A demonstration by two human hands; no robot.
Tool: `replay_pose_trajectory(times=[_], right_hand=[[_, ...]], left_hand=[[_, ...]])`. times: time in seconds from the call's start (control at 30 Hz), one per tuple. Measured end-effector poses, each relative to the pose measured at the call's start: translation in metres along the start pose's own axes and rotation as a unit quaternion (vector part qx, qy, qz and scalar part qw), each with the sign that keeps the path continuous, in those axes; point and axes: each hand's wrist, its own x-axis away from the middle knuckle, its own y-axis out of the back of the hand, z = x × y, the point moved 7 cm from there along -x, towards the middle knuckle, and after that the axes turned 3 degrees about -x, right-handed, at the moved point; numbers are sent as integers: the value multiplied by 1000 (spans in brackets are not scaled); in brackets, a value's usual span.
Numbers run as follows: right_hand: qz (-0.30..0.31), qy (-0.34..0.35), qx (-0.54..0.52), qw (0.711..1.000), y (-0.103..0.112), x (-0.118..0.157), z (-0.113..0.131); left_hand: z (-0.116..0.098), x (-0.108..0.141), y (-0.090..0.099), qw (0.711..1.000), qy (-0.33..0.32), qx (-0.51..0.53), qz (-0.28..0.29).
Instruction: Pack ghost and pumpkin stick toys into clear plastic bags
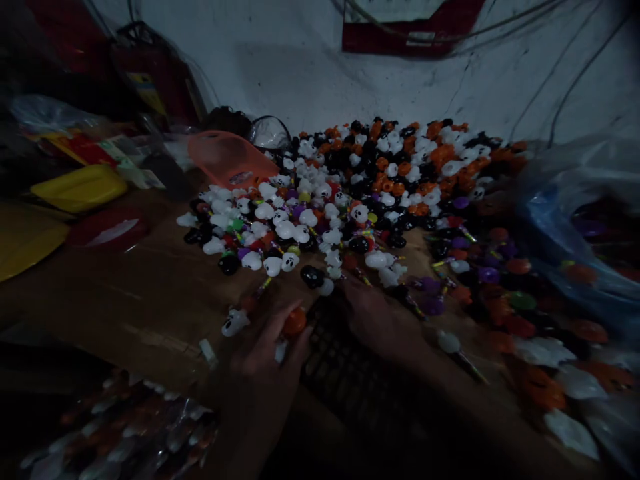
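Here, orange toy (295,322) between left fingers (273,327), mixed toys (117,430) in clear bag (186,409).

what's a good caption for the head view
Left hand around an orange piece, right hand near a pile of white, black and orange trinkets.

The place looks like a small workshop or packing room, dimly lit. A brown work surface (150,287) bears a broad heap of ghost-faced figures (285,230), and behind it an orange, black and white mound (425,160) reaches the wall (300,73): far more alike pieces than a household would keep. An orange plastic scoop (230,157) and a yellow tray (80,189) sit to the left; a bluish plastic bag (560,247) slumps at the right, and more pieces crowd the lower left corner (145,427). The wall is scuffed and marked, with loose cables strung across it.
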Motion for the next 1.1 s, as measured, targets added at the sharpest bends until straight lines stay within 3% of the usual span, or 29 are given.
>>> replay_pose_trajectory(times=[0.13,0.27,0.4,0.57,0.77,0.9,1.1], right_hand=[[-22,-74,21,997,11,14,-3],[-33,-54,5,998,9,19,0],[-38,-76,14,996,8,23,-10],[-37,-45,-71,996,7,28,-18],[-61,-112,-140,982,5,32,-31],[-78,-126,-104,984,5,34,-31],[-63,-79,-39,994,5,33,-25]], left_hand=[[0,0,0,1000,7,17,3],[-4,1,2,1000,-2,18,0],[-7,-1,4,1000,-5,13,-4],[-1,-1,0,998,54,20,29],[-1,1,-2,998,43,32,19],[-1,1,-1,998,49,26,25],[-2,0,-2,999,36,29,24]])
